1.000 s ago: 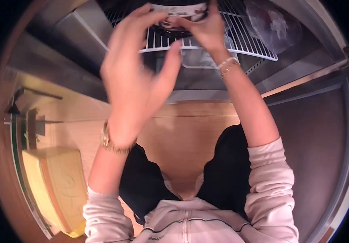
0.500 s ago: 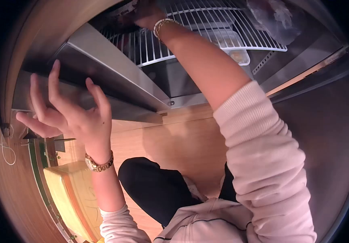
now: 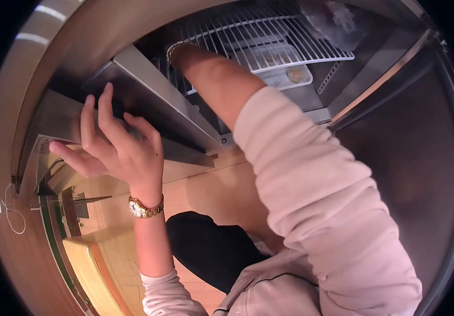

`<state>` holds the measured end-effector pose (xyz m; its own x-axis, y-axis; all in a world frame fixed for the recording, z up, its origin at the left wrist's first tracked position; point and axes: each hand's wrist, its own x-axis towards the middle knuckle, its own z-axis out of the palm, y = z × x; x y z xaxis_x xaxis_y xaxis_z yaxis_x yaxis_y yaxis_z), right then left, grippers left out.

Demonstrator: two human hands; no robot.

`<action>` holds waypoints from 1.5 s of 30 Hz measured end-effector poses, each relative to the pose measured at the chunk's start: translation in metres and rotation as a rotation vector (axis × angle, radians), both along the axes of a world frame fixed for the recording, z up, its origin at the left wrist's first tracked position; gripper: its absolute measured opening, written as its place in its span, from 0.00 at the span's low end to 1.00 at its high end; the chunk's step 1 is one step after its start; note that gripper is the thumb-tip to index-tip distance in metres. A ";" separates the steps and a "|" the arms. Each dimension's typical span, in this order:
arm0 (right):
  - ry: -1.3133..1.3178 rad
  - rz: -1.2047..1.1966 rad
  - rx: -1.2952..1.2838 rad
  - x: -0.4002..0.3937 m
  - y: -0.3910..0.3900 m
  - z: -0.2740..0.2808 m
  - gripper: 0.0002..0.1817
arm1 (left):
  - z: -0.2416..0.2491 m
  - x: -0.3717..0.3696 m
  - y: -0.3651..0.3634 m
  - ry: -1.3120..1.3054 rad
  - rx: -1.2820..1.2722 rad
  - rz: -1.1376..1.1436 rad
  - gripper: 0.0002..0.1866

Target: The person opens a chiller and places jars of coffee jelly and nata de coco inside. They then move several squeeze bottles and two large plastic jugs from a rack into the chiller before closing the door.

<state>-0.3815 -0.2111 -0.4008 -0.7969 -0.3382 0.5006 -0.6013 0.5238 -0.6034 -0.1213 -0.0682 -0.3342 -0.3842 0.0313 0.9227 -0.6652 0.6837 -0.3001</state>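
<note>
My right arm point(image 3: 219, 73) reaches into an open refrigerator cabinet, above the left part of a white wire shelf point(image 3: 269, 66). Beyond the bracelet point(image 3: 173, 51) on that wrist, the hand is lost in the dark interior, and whatever it touches is hidden. My left hand point(image 3: 119, 145) is raised with its fingers spread and nothing in it, near the metal frame at the cabinet's left side. A gold watch point(image 3: 145, 208) is on its wrist. Below the shelf sits a clear tray point(image 3: 296, 75) with some pale food in it. A clear plastic bag point(image 3: 337, 23) lies on the shelf's right side.
The dark cabinet door point(image 3: 400, 158) stands open at the right. A metal divider point(image 3: 161, 92) runs along the left of the opening. A yellow padded seat point(image 3: 87, 263) is at lower left, beside the wooden floor point(image 3: 200, 184). A thin white cord point(image 3: 24, 224) hangs at far left.
My right hand has gone deeper into the dark left part of the cabinet; the dark package with lettering seen by it earlier no longer shows. The view has shifted, and my left hand stays spread.
</note>
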 end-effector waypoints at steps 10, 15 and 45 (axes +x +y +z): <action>-0.041 -0.035 -0.064 0.004 -0.007 0.006 0.34 | -0.007 -0.001 0.009 -0.011 0.092 -0.012 0.21; -0.061 -0.038 -0.086 0.005 -0.003 0.006 0.32 | -0.004 0.002 0.009 -0.034 0.081 -0.010 0.20; 0.116 1.282 -0.844 0.110 0.378 0.265 0.38 | 0.082 0.018 0.106 0.091 0.325 -0.910 0.20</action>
